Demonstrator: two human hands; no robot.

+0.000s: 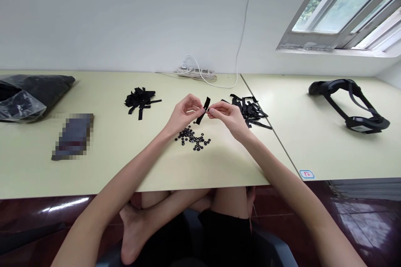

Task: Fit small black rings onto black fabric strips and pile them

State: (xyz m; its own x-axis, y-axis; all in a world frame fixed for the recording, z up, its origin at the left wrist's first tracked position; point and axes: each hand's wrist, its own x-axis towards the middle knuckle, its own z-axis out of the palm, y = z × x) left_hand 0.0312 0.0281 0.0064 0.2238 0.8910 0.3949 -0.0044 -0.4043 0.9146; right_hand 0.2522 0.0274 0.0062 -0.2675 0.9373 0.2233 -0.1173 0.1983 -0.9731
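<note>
My left hand (183, 113) and my right hand (227, 114) meet above the pale table (125, 162), both pinched on one short black strap (203, 109) that stands tilted between the fingertips. Whether the right fingers also hold a small ring I cannot make out. Just below the hands lies a scatter of several small black rings (192, 137). A pile of black straps (140, 100) lies to the left, and a second pile of black straps (250, 110) lies right beside my right hand.
A black plastic bag (28, 91) lies at the far left, with a blurred dark flat object (73, 135) near it. A white power strip (197, 73) with cable sits by the wall. On the adjoining right table rests a black headset (351, 102).
</note>
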